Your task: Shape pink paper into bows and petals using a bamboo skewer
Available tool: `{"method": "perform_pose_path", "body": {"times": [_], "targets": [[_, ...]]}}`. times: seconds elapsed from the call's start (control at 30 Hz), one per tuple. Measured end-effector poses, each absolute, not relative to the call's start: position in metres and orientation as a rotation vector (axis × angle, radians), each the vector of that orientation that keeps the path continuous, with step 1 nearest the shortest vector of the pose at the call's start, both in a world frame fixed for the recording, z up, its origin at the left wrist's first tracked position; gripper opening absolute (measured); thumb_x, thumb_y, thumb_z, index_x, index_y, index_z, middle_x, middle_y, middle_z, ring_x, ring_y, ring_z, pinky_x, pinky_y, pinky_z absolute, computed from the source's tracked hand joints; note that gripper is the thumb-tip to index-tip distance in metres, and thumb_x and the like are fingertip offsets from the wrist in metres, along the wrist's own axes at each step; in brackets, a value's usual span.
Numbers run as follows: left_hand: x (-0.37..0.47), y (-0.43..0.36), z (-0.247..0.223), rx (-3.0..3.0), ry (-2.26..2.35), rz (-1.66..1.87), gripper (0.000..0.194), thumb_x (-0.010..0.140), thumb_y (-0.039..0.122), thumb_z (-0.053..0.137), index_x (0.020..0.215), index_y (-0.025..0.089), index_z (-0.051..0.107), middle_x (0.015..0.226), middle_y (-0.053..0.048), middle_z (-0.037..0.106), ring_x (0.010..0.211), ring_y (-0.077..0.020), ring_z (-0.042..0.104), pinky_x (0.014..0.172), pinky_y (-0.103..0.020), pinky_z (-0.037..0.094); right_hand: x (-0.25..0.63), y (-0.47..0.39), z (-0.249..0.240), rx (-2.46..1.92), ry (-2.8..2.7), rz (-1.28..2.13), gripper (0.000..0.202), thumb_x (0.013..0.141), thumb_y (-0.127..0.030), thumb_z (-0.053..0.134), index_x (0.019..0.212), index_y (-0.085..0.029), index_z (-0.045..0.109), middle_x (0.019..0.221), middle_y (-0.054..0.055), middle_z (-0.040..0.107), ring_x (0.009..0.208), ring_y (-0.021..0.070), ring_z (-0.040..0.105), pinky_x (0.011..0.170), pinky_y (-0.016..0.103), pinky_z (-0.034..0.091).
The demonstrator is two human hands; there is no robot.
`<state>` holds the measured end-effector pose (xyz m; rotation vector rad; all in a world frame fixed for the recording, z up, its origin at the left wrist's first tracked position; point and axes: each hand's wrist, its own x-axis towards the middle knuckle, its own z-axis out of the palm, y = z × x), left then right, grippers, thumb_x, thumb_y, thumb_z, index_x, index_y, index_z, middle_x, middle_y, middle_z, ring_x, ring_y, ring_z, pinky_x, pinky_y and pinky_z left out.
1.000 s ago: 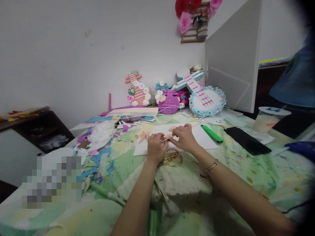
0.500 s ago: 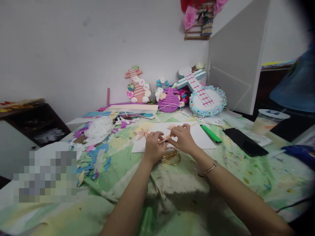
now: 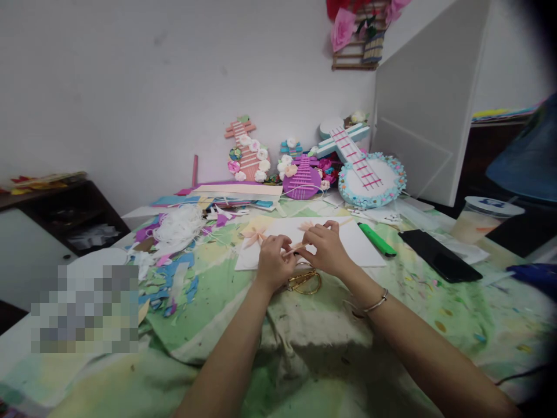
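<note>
Slim peach strip (image 3: 289, 252): location?

Between the two hands, over the white sheet (image 3: 363, 249). Sheet lies about mid-width on the cloth-covered desk (image 3: 191, 325), well apart from the far edge, where the craft instruments (image 3: 369, 177) lean.

Grip state?

Left hand (image 3: 276, 261): thumb and fingers pinched on the strip. Right hand (image 3: 325, 247): narrow fingertip pinch on it too, just beside the left. Exact contact partly hidden by the fingers; cannot tell whether the strip is folded or rolled.

Handling notes?

Judgement only: strip looks thin, probably creases readily. Light pressure; one hand anchors, the other works in small movements. A short span between pinches should limit bending.

Anything to watch?

Peach flower (image 3: 253, 235) at the sheet's left end, toward the desk's left edge; a stray knuckle could flatten petals. Gold scissors (image 3: 307, 281) just beside the hands, on the side of the desk's near edge; wrists best clear of them. Green tool (image 3: 376, 238) by the sheet's right edge, apart from both hands.
</note>
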<state>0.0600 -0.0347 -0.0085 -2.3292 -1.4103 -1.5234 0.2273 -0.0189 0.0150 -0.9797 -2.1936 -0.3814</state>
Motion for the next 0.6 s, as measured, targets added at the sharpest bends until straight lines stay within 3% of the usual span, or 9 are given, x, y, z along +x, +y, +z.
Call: {"method": "perform_pose_path", "body": {"times": [0.13,0.6], "targets": [[0.0601,-0.035,-0.0069,-2.33,-1.419,-1.559,0.016,0.064,0.01,0.054,0.076,0.019,0.049,0.071,-0.002,0.058,0.074,-0.0195,0.054,0.07,-0.031,0.042,0.2271,-0.0181,0.0136,-0.94,-2.173,-0.412,0.021,0.085,-0.033,0.051,0.071,-0.017,0.053,0.072,0.001,0.059,0.075,0.015,0.048,0.082,0.035,0.02],[0.0588,-0.0371,-0.0024,-2.503,-1.427,-1.742,0.015,0.067,0.013,0.051,0.081,0.018,0.052,0.074,-0.003,0.056,0.076,-0.0197,0.053,0.073,-0.032,0.041,0.2284,-0.0151,0.0111,-0.912,-2.169,-0.405,0.025,0.085,-0.037,0.054,0.069,-0.018,0.053,0.072,0.0,0.058,0.075,0.0143,0.047,0.081,0.035,0.02]]}}
